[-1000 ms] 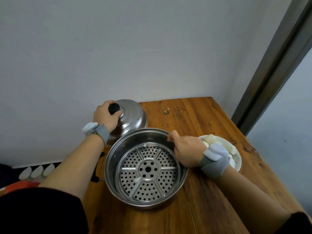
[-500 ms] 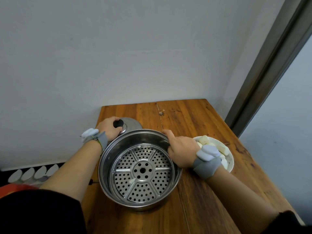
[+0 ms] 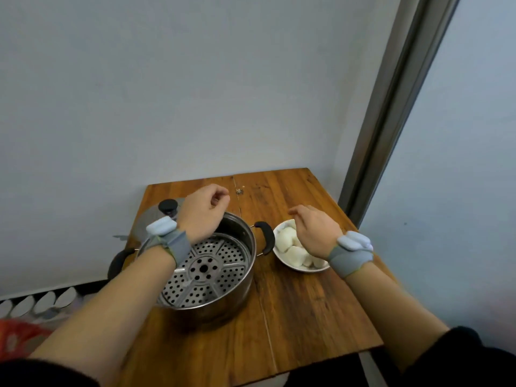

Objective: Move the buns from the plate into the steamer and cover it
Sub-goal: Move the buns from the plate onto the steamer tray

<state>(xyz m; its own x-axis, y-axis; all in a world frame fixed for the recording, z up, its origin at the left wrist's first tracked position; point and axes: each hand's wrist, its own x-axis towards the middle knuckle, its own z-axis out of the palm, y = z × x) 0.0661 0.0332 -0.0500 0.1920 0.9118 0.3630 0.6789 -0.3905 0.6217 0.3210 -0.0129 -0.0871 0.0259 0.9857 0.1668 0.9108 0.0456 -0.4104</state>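
The steel steamer pot (image 3: 240, 286) stands on the wooden table, its perforated rack (image 3: 206, 272) bare. Its domed lid (image 3: 155, 216) with a black knob lies behind the pot at the left. Several white buns (image 3: 290, 244) sit on a white plate (image 3: 300, 268) just right of the pot. My left hand (image 3: 202, 212) hovers over the pot's far rim, fingers loosely curled, holding nothing. Over the plate, my right hand (image 3: 314, 229) hangs with fingers loosely apart, holding nothing and hiding part of the buns.
The wooden table (image 3: 307, 317) meets a grey wall at the back and left; a door frame (image 3: 391, 107) stands at the right. The pot's black handles (image 3: 266, 236) stick out sideways. White objects (image 3: 42, 301) and something red (image 3: 16, 336) lie on the floor at the left.
My left hand has let go of the lid knob and moved over the pot. My right hand has left the pot rim and shifted over the plate. The camera view has tilted back.
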